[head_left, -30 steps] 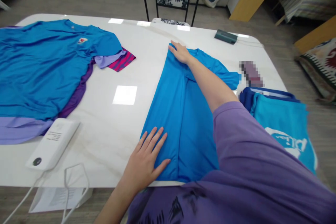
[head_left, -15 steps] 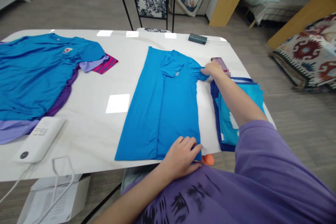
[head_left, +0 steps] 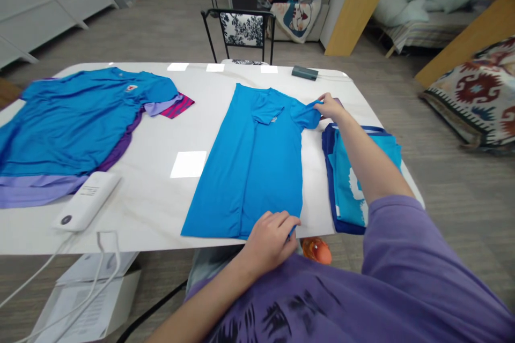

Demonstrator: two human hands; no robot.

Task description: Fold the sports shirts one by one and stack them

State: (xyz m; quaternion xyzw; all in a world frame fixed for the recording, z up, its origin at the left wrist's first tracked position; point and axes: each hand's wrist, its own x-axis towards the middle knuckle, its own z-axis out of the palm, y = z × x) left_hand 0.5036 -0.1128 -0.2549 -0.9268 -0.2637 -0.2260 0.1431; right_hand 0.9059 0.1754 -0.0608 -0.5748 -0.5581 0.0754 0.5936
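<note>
Left hand (head_left: 272, 240): curled, pinches shirt (head_left: 276, 166) by lower corner
Right hand (head_left: 330, 107): nearly closed, pinches its sleeve (head_left: 309, 117)
Shirt: on table (head_left: 161, 139), one side folded inward

Wearing a purple T-shirt (head_left: 350, 300) with a short, loose, hemmed sleeve (head_left: 392, 225) below and right of the right hand (head_left: 328, 108). Displaying a black, brushstroke-like print (head_left: 276, 322) across its front, below the left hand (head_left: 271, 238). Leaving both forearms (head_left: 364, 161) bare. Showing pale, greyish legwear (head_left: 211, 262) left of the left hand, partly hidden.
</note>
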